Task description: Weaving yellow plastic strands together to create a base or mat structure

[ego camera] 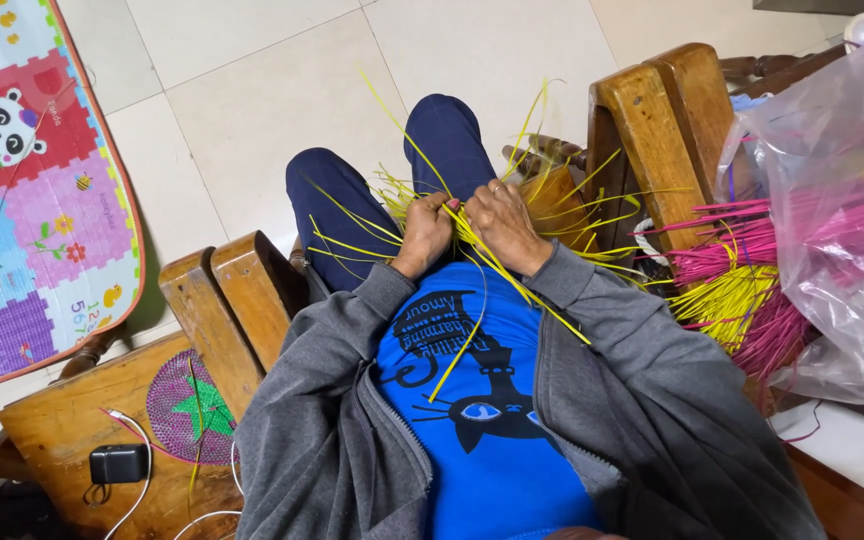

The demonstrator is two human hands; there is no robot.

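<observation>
A clear plastic bag (842, 200) at the person's right, beside the wooden chair arm (652, 140), holds bundles of pink strips (752, 235) and yellow strips (727, 300) that spill from its mouth. In the lap, over the knees, the left hand (424, 235) and right hand (504, 225) are both closed on a cluster of loose yellow strands (472, 240), fanning out around them.

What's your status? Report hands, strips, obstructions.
Left hand and right hand both pinching yellow strips over lap. Loose strip ends fan across knees. Bagged pink strips off right, apart from hands; nothing blocking.
</observation>
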